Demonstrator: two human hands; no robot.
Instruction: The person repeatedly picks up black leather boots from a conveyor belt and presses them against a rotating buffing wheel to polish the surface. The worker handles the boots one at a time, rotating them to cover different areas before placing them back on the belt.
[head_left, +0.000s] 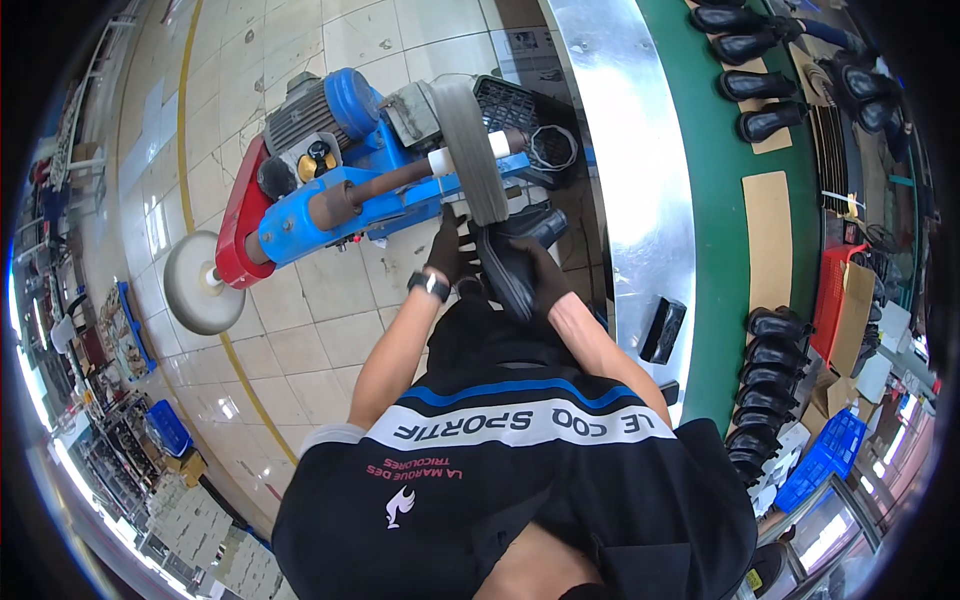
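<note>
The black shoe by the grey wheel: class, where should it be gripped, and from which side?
Probably around the middle of the black shoe, from the right, where the right hand holds it: its long body extends toward the person, and the grey wheel stands at its far end, away from that grip.

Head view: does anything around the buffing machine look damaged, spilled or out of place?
Nothing looks spilled or plainly broken on the buffing machine. The one oddity is a few dark marks on the pale floor tiles beyond the blue-capped motor; they break the even surface, though I can't tell stains from chips.
</note>
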